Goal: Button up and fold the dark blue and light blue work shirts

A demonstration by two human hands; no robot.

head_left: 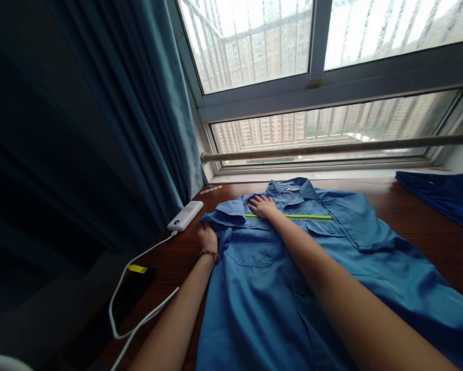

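Note:
A blue work shirt (254, 288) with a collar, chest pockets and a yellow-green stripe lies front up on the dark wooden table (177, 268). My left hand (208, 238), with a braided bracelet at the wrist, grips the edge of the shirt's sleeve on the left; its fingertips are partly hidden by the cloth. My right hand (263, 206) rests flat on the shirt's upper chest beside the collar, fingers spread. The sleeve on the right is folded over the shirt's front.
A white power bank (185, 216) with a white cable (117, 288) lies left of the shirt. A dark flat object with a yellow tab (137, 268) sits nearer. Dark blue cloth (448, 196) lies at right. Behind are a blue curtain (138, 103) and a window rail (332, 149).

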